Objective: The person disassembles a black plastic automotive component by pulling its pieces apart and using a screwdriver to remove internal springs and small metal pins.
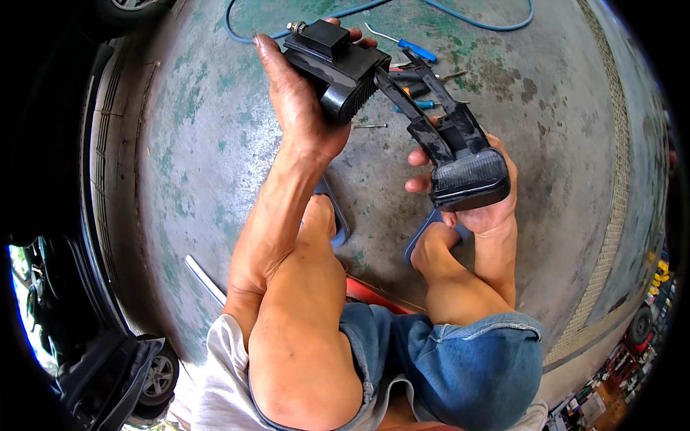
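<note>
Raised at upper left, my left hand (pixel 302 108) is closed around a black block-shaped part (pixel 341 65) with a ribbed edge, a rounded underside and a small metal bolt (pixel 295 27) at one end. My right hand (pixel 489 215), lower and to the right, grips a black two-armed bracket (pixel 467 176) by its wide rounded end. The bracket's arms point up and left, and one arm tip meets or overlaps the edge of the block-shaped part; I cannot tell whether they are joined. Both parts are above the floor.
On the stained floor beyond my hands lie a blue-handled screwdriver (pixel 420 54), pliers (pixel 451 75), another blue-handled tool (pixel 425 105) and a thin metal pin (pixel 370 126). A blue hose (pixel 496 28) curves behind. A metal tube (pixel 205 280) and a vehicle wheel (pixel 159 376) are at left.
</note>
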`<state>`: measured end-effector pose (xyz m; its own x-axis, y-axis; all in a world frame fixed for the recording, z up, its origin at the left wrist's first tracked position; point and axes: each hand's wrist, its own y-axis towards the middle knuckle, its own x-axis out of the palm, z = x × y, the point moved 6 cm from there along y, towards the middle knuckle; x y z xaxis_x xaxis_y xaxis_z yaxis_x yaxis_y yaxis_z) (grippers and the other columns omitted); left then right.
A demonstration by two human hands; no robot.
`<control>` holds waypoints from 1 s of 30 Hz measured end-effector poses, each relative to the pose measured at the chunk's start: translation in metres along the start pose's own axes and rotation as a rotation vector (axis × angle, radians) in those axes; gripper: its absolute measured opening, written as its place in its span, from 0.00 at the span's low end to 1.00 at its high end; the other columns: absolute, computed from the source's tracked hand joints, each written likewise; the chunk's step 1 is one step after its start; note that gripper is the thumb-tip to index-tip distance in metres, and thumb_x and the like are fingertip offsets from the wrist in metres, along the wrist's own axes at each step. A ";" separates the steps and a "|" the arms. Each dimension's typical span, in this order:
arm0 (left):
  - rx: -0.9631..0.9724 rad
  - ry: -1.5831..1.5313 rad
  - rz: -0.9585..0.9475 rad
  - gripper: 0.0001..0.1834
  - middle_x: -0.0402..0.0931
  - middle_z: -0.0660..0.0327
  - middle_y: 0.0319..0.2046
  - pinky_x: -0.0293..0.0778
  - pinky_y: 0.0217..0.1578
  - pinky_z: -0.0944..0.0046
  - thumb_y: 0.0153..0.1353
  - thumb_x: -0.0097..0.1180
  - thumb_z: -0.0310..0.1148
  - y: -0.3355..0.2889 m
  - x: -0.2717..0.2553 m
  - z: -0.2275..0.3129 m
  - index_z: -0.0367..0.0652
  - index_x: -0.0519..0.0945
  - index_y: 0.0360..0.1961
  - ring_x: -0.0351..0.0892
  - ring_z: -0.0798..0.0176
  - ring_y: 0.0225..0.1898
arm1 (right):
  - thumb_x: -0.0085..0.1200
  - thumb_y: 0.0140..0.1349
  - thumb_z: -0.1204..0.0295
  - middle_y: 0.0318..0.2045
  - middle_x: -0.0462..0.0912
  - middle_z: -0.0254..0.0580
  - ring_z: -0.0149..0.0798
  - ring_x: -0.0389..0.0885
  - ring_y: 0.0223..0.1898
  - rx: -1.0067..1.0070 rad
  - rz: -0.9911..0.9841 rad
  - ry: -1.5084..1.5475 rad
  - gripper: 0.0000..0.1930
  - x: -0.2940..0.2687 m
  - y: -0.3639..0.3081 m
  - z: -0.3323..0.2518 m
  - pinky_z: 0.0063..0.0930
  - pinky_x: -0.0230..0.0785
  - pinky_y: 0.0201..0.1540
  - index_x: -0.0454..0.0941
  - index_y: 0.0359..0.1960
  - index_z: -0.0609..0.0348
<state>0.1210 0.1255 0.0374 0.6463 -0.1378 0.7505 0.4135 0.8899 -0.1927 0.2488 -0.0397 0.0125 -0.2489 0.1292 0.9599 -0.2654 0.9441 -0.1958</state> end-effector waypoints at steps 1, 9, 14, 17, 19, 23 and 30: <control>0.002 0.001 0.006 0.46 0.77 0.49 0.49 0.69 0.65 0.38 0.70 0.25 0.72 0.000 0.000 0.000 0.37 0.73 0.58 0.74 0.42 0.57 | 0.36 0.71 0.44 0.56 0.75 0.72 0.73 0.80 0.53 -0.004 -0.002 -0.014 0.36 0.000 0.000 0.000 0.50 0.86 0.22 0.58 0.72 0.56; -0.016 -0.004 0.007 0.46 0.79 0.49 0.47 0.70 0.63 0.40 0.69 0.29 0.72 -0.001 -0.001 -0.001 0.37 0.74 0.56 0.76 0.42 0.56 | 0.36 0.71 0.45 0.55 0.76 0.71 0.70 0.82 0.50 -0.072 0.000 -0.060 0.37 0.003 -0.001 -0.002 0.47 0.86 0.23 0.58 0.72 0.59; -0.011 0.116 0.001 0.46 0.80 0.50 0.44 0.75 0.59 0.46 0.68 0.32 0.73 -0.002 0.001 0.003 0.37 0.75 0.55 0.80 0.44 0.52 | 0.37 0.72 0.47 0.54 0.77 0.69 0.64 0.85 0.48 -0.164 0.030 -0.151 0.35 0.006 -0.002 -0.004 0.44 0.86 0.23 0.60 0.70 0.63; -0.033 0.082 0.061 0.47 0.85 0.50 0.39 0.80 0.49 0.54 0.67 0.29 0.75 -0.003 0.001 0.003 0.38 0.79 0.45 0.84 0.53 0.43 | 0.38 0.72 0.47 0.54 0.76 0.70 0.63 0.85 0.46 -0.248 0.092 -0.295 0.35 0.005 -0.004 -0.009 0.44 0.85 0.22 0.58 0.71 0.60; -0.026 0.105 0.079 0.47 0.85 0.51 0.38 0.81 0.48 0.55 0.65 0.31 0.76 -0.004 0.002 0.003 0.38 0.80 0.44 0.85 0.55 0.42 | 0.44 0.73 0.51 0.51 0.78 0.67 0.58 0.86 0.44 -0.303 0.127 -0.320 0.31 0.009 -0.004 -0.012 0.40 0.86 0.25 0.63 0.67 0.62; -0.001 0.259 0.032 0.47 0.84 0.48 0.43 0.82 0.51 0.52 0.62 0.38 0.76 -0.002 -0.004 0.004 0.38 0.78 0.53 0.85 0.52 0.46 | 0.49 0.71 0.52 0.51 0.78 0.66 0.56 0.86 0.45 -0.358 0.139 -0.386 0.31 0.007 -0.006 -0.014 0.41 0.87 0.28 0.63 0.67 0.62; -0.026 0.275 0.049 0.47 0.84 0.49 0.42 0.84 0.49 0.55 0.60 0.42 0.76 -0.004 -0.006 0.005 0.37 0.78 0.50 0.87 0.54 0.42 | 0.61 0.63 0.58 0.54 0.77 0.64 0.55 0.84 0.49 -0.368 0.113 -0.376 0.36 0.013 -0.003 -0.012 0.49 0.87 0.37 0.60 0.69 0.60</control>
<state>0.1126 0.1246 0.0368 0.8139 -0.2110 0.5413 0.3917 0.8874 -0.2430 0.2574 -0.0376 0.0277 -0.5913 0.1825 0.7855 0.1094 0.9832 -0.1461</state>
